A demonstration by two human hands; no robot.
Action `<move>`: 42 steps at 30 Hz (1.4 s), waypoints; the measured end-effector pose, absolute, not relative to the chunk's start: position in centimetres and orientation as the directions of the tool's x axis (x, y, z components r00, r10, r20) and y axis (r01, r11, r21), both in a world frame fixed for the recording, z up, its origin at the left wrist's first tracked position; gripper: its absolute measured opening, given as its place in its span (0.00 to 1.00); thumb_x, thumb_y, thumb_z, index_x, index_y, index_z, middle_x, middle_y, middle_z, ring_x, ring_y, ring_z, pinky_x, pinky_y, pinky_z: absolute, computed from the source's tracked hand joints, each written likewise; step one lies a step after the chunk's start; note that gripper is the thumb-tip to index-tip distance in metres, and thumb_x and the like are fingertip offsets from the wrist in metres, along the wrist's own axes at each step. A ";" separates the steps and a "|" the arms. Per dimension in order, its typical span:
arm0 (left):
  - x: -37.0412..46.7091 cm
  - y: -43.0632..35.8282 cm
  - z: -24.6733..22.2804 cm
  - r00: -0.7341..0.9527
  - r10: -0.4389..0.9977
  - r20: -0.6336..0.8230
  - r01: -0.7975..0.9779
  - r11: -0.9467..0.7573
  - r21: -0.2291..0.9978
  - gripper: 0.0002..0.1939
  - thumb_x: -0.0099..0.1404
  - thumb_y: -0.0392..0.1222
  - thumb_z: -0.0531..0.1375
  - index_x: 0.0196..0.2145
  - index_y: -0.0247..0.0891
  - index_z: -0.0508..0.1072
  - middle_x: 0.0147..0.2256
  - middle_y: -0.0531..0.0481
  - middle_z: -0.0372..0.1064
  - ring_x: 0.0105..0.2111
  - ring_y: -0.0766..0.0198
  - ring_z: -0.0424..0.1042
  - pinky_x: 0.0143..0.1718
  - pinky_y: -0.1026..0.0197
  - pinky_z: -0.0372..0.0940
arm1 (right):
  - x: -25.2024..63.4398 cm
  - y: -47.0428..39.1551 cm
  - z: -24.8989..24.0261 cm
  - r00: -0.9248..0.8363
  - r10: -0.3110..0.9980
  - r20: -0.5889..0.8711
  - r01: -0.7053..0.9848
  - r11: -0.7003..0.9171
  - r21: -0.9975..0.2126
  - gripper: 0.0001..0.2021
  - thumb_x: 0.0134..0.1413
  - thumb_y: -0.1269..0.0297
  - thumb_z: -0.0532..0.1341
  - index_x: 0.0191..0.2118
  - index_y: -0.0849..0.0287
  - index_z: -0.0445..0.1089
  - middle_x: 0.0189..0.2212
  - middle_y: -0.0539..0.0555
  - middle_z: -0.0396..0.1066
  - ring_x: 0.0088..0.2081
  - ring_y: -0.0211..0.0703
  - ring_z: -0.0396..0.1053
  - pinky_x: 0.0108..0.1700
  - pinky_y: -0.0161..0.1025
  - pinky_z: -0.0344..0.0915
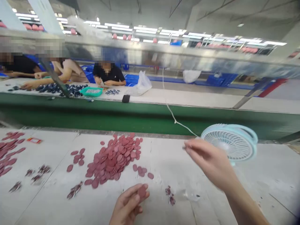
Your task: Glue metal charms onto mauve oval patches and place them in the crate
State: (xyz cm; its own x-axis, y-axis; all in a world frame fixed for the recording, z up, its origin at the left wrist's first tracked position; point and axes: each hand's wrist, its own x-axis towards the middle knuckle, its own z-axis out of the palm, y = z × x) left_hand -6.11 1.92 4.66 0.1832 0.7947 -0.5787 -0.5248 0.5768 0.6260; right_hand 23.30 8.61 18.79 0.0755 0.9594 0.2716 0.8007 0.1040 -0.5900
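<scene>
My left hand (128, 204) pinches a dark red oval disc (142, 191) between thumb and fingers, just in front of a large pile of similar red discs (114, 157). Raised over the table to the right is my right hand (208, 161), slightly blurred. Its fingertips are pressed together, and whatever lies between them is too small to make out. Between the hands, small shiny brown-and-silver pieces (170, 195) lie on the white table, with a clear plastic scrap (191, 195) beside them. A few loose discs (142, 171) are spread at the pile's right side.
A light blue fan (227, 143) stands behind my right hand, its white cord (174, 118) running upward. More red discs (8, 150) and shiny pieces (43, 169) lie left. Beyond the green belt (140, 118), several people sit at another table with dark pieces and a green basket (85, 90).
</scene>
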 end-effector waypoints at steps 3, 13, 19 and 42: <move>-4.3 1.3 5.3 0.272 0.799 -0.536 -0.531 0.589 0.609 0.20 0.52 0.46 0.75 0.43 0.40 0.82 0.52 0.37 0.78 0.48 0.47 0.79 0.32 0.64 0.68 | 19.7 1.0 15.6 -0.127 0.990 0.065 0.439 0.115 -0.891 0.08 0.63 0.61 0.62 0.41 0.52 0.80 0.39 0.57 0.78 0.41 0.48 0.77 0.42 0.41 0.76; -2.4 -1.1 3.0 0.463 0.803 -0.376 -0.437 0.576 0.691 0.14 0.59 0.41 0.71 0.44 0.39 0.82 0.44 0.41 0.82 0.41 0.59 0.79 0.39 0.62 0.70 | 13.9 -4.7 5.5 0.238 0.887 -0.395 -0.154 -0.367 -0.917 0.18 0.46 0.49 0.74 0.39 0.57 0.82 0.29 0.58 0.80 0.30 0.48 0.77 0.33 0.41 0.77; -1.9 -1.4 2.8 0.467 0.806 -0.364 -0.479 0.577 0.662 0.12 0.59 0.38 0.71 0.42 0.38 0.81 0.41 0.44 0.83 0.39 0.62 0.78 0.38 0.63 0.70 | 14.8 -4.7 6.0 0.124 0.921 -0.370 -0.064 -0.365 -0.929 0.14 0.52 0.54 0.72 0.42 0.56 0.82 0.31 0.57 0.79 0.29 0.44 0.75 0.33 0.39 0.77; -0.3 -0.9 3.1 0.428 0.846 -0.319 -0.436 0.502 0.747 0.02 0.59 0.34 0.70 0.29 0.37 0.81 0.43 0.43 0.82 0.39 0.57 0.80 0.43 0.56 0.72 | 15.5 -4.8 5.0 0.155 0.944 -0.293 -0.192 -0.262 -0.946 0.07 0.58 0.63 0.69 0.42 0.49 0.80 0.37 0.52 0.80 0.36 0.40 0.78 0.40 0.34 0.76</move>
